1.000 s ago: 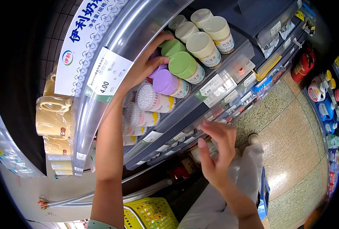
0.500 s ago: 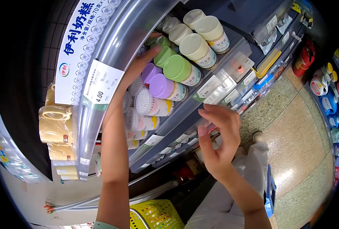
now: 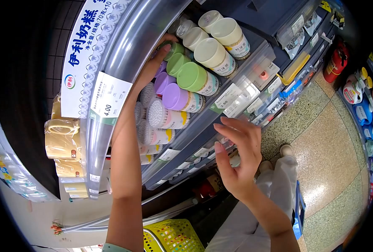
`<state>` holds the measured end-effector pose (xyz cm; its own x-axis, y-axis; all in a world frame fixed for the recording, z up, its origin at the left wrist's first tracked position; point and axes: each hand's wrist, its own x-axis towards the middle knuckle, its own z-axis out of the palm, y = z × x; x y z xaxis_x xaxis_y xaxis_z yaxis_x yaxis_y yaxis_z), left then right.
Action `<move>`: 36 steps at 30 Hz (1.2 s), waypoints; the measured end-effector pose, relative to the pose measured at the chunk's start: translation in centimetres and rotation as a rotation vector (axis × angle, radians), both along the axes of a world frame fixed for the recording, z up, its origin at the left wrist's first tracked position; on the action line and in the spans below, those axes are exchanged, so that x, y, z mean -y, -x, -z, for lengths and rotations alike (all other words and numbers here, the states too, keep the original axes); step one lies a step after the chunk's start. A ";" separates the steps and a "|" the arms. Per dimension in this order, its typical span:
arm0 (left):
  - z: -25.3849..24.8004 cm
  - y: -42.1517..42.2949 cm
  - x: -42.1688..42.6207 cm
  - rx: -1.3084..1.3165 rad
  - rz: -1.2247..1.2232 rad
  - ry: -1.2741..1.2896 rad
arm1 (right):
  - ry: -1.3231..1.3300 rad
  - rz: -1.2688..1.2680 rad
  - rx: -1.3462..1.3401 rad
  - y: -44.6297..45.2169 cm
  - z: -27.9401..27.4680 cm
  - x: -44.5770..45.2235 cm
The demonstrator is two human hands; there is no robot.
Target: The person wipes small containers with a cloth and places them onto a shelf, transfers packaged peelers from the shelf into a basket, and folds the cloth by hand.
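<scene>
My left hand [image 3: 161, 49] reaches deep into the shelf, its thumb and fingers curled round a green-lidded toothpick jar [image 3: 177, 48] at the back of its row; part of the grip is hidden. In front of that jar stand more green-lidded jars [image 3: 192, 77]. Purple-lidded jars [image 3: 175, 97] are below them, and cream-lidded jars [image 3: 208, 52] above. Clear tubs of cotton swabs [image 3: 157, 113] are lined up beside my left forearm. My right hand [image 3: 241, 157] hovers before the shelf's front edge, holding nothing, its thumb and fingers apart.
A curved clear shelf rail with a price tag [image 3: 111, 98] runs over my left forearm. Wrapped beige mugs [image 3: 62, 138] stand at left. Below are a yellow basket [image 3: 176, 235] and my legs. A fire extinguisher [image 3: 335, 63] and another goods shelf line the aisle at right.
My left hand has slid slightly farther back among the green-lidded jars, its thumb shifting away from the nearer lid. My right hand has moved slightly left and stays spread.
</scene>
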<state>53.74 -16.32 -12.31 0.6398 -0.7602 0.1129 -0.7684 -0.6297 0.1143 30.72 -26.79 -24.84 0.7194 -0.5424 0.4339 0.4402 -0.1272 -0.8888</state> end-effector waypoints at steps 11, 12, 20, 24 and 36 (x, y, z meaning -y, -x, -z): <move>3.3 -5.5 -4.2 0.290 -0.206 0.122 | 0.091 -0.034 -0.031 -0.4 -0.3 0.2; 3.4 -5.8 -4.3 0.300 -0.199 0.114 | 0.088 -0.034 -0.030 -0.4 -0.2 0.1; 3.2 -7.2 -4.2 0.348 -0.133 0.031 | 0.052 -0.068 -0.033 0.0 0.0 -0.3; 3.2 -8.7 -4.6 0.400 -0.104 -0.004 | 0.050 -0.069 -0.053 0.1 0.0 -0.4; 3.2 -9.6 -2.5 -0.039 -0.311 0.143 | -0.002 -0.091 -0.074 0.4 1.0 -0.4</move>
